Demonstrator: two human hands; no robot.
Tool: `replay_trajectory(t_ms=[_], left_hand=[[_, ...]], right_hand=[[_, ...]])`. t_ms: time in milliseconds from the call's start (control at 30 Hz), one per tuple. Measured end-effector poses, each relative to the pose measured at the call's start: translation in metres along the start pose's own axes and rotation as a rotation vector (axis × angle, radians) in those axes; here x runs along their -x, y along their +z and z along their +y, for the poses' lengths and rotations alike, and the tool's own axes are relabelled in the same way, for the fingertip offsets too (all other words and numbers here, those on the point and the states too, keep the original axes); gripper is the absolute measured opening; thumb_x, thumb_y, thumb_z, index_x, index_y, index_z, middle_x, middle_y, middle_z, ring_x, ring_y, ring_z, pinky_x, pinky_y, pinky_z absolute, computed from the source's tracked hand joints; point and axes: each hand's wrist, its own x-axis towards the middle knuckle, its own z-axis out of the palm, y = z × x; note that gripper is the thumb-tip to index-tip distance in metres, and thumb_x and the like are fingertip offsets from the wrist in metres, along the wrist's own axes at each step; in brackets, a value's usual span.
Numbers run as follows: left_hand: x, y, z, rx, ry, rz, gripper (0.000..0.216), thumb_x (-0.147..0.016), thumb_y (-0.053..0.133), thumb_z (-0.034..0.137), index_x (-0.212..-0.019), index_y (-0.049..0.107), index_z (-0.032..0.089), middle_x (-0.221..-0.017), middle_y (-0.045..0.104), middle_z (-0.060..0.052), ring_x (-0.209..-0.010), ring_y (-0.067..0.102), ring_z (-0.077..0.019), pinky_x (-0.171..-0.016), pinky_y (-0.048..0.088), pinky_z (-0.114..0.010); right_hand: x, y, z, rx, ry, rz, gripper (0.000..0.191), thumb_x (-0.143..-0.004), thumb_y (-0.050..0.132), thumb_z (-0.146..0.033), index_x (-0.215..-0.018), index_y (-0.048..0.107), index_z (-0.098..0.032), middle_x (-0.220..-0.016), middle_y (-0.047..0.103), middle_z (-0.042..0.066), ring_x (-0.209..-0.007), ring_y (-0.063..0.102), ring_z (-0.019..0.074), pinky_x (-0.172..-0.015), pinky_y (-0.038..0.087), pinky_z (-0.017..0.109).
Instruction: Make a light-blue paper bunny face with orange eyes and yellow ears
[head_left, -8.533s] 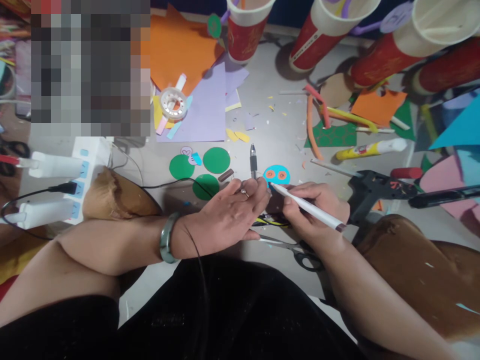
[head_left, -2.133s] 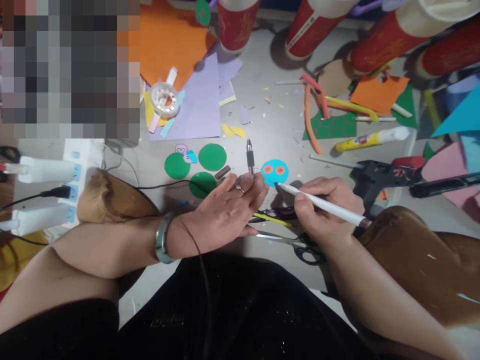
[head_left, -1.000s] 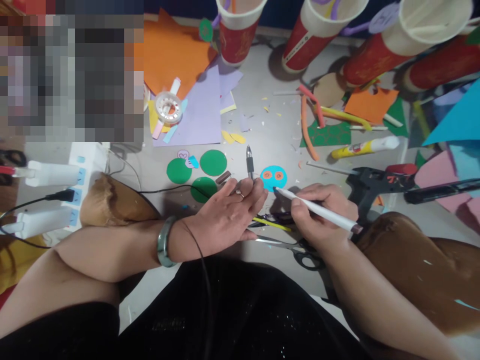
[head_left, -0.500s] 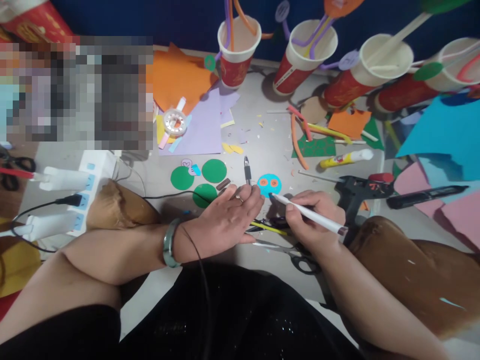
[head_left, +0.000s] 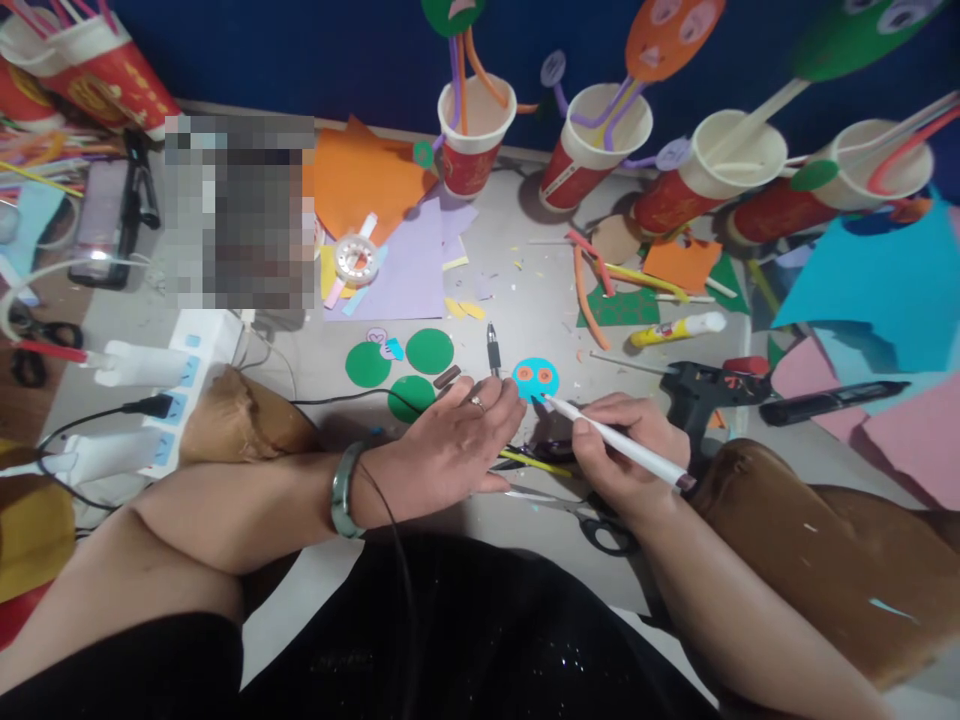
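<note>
We grasp a white marker [head_left: 626, 445] in our right hand [head_left: 645, 424], its tip at the near rim of the blue paper [head_left: 537, 385], which bears 2 orange circles and lies towards the near edge of the tabletop [head_left: 544, 325]. Our left hand [head_left: 446, 440] is flat and unclenched, fingertips beside that paper; a black pen [head_left: 493, 348] pokes out past them. 3 green circles [head_left: 367, 364] lie left of it, and 4 cups [head_left: 469, 165] line the far edge.
</note>
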Motion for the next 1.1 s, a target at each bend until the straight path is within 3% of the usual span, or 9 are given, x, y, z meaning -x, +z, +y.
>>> replay_trajectory(t_ms=[267, 467, 600, 733, 900, 1100], left_hand=[[0.0, -0.002, -0.001, 0.012, 0.007, -0.03, 0.082, -0.094, 0.068, 0.063, -0.148, 0.052, 0.003, -0.151, 0.056, -0.025, -0.135, 0.051, -0.0319, -0.11, 0.037, -0.042], [-0.003, -0.011, -0.001, 0.014, 0.007, -0.091, 0.081, -0.096, 0.066, 0.06, -0.15, 0.05, 0.001, -0.155, 0.053, -0.027, -0.14, 0.05, -0.0339, -0.113, 0.036, -0.044], [-0.004, -0.015, -0.003, 0.055, 0.019, -0.169, 0.082, -0.098, 0.066, 0.057, -0.154, 0.047, -0.001, -0.16, 0.05, -0.026, -0.145, 0.048, -0.0349, -0.117, 0.035, -0.046], [-0.003, -0.012, -0.003, 0.065, 0.018, -0.152, 0.086, -0.098, 0.065, 0.057, -0.156, 0.043, -0.003, -0.161, 0.048, -0.027, -0.145, 0.048, -0.0362, -0.118, 0.035, -0.048], [0.0, -0.007, -0.002, 0.054, 0.026, -0.113, 0.086, -0.098, 0.065, 0.057, -0.156, 0.042, -0.003, -0.16, 0.048, -0.029, -0.146, 0.047, -0.0364, -0.119, 0.033, -0.049], [0.0, -0.005, -0.002, 0.049, 0.022, -0.105, 0.085, -0.099, 0.062, 0.058, -0.157, 0.041, -0.002, -0.162, 0.046, -0.028, -0.147, 0.045, -0.036, -0.12, 0.032, -0.049]], right_hand=[[0.003, -0.001, 0.001, -0.08, -0.001, 0.005, 0.013, -0.088, 0.068, -0.021, -0.086, 0.056, -0.025, -0.069, 0.07, -0.002, -0.049, 0.063, 0.0133, -0.041, 0.046, 0.024], [0.007, -0.001, 0.001, -0.022, 0.085, 0.012, 0.019, -0.093, 0.064, -0.032, -0.079, 0.053, -0.025, -0.066, 0.069, -0.001, -0.05, 0.063, 0.0137, -0.042, 0.045, 0.026], [0.013, 0.002, 0.006, -0.02, 0.149, 0.092, 0.011, -0.095, 0.066, -0.031, -0.086, 0.062, -0.025, -0.07, 0.071, 0.0, -0.054, 0.067, 0.0171, -0.047, 0.05, 0.03], [0.013, 0.002, 0.007, -0.025, 0.234, 0.049, 0.008, -0.097, 0.066, -0.028, -0.102, 0.071, -0.026, -0.075, 0.074, 0.002, -0.06, 0.071, 0.0197, -0.057, 0.058, 0.035], [0.005, 0.001, 0.002, 0.122, 0.135, 0.062, 0.005, -0.087, 0.075, -0.027, -0.09, 0.071, -0.024, -0.081, 0.077, 0.003, -0.064, 0.073, 0.0193, -0.057, 0.06, 0.032], [0.005, 0.002, 0.004, 0.052, 0.102, -0.023, 0.007, -0.088, 0.071, -0.03, -0.088, 0.066, -0.025, -0.071, 0.073, 0.0, -0.053, 0.066, 0.0166, -0.048, 0.053, 0.028]])
